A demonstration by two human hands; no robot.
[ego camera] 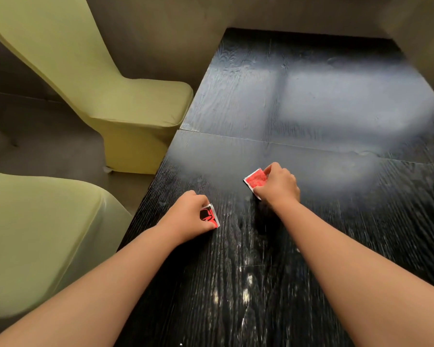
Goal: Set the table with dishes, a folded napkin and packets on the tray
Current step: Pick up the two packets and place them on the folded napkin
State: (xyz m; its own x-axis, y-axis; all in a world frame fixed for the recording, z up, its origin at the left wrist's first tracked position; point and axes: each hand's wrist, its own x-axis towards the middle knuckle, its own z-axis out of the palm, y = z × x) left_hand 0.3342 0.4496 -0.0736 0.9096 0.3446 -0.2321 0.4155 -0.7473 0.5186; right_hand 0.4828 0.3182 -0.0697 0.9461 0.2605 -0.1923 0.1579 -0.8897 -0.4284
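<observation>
Two hands at the near part of a dark table [298,101], each on a packet. The left hand [189,212] curls its fingers shut around a red-and-black packet [209,216]; the right hand [280,185] pinches a red packet [256,179] at its edge, low against the tabletop. No tray, dishes or napkin are in view, so the setting appears barely begun. Two covered chairs [115,96] stand left of the table.

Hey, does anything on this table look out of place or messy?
Pale scuffs or specks mark the dark table near its front edge. Otherwise nothing: the left hand and right hand each hold a red packet.
</observation>
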